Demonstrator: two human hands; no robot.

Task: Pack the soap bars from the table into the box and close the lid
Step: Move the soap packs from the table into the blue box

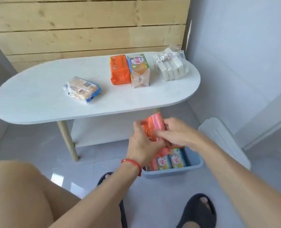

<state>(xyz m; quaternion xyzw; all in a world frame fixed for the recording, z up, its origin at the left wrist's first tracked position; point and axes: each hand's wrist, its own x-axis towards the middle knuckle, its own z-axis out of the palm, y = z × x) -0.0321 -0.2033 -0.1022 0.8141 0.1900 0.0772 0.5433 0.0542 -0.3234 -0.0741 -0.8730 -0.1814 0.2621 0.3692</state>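
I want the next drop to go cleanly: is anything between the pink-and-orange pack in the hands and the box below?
Nothing visible blocks it. Both the left hand and right hand hold the soap pack above the open blue box, where packed yellow soap bars already fill part of the space.

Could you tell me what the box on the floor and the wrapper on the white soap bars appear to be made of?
Box: likely moulded plastic, matte blue-grey, judging by its smooth rounded rim. White soap bars: wrapped in what looks like thin clear plastic film, crinkled and glinting at the top.
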